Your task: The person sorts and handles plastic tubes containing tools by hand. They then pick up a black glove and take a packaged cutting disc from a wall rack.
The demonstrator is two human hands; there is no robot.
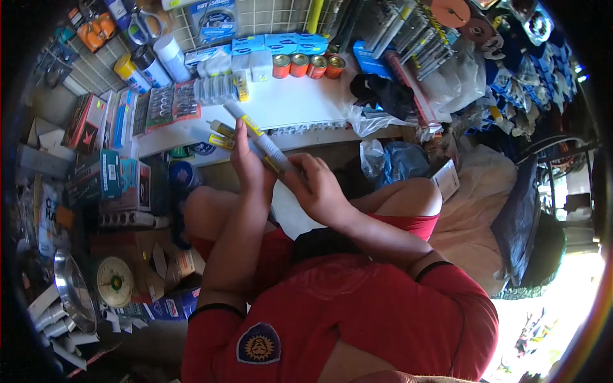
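Observation:
My left hand [250, 159] is raised in front of the shelf, its fingers upright and wrapped about several slim packets with yellow labels [221, 133]. Some of these packets jut out to the left, partly blurred. Between my two hands slants a longer grey tube-shaped packet [260, 134] with a yellow label. Its lower end is in the fingers of my right hand [317, 188], which are closed around it. What lies inside the packets I cannot make out. Behind my hands runs the white shelf [300, 105].
Four-sided clutter surrounds me: small orange cans [299, 66], spray cans [171, 57] and blue boxes [281, 43] on the shelf. Hanging packets [421, 51] fill the upper right. A dial scale [115, 281] and cardboard box [137, 255] stand lower left; plastic bags [405, 163] lie right.

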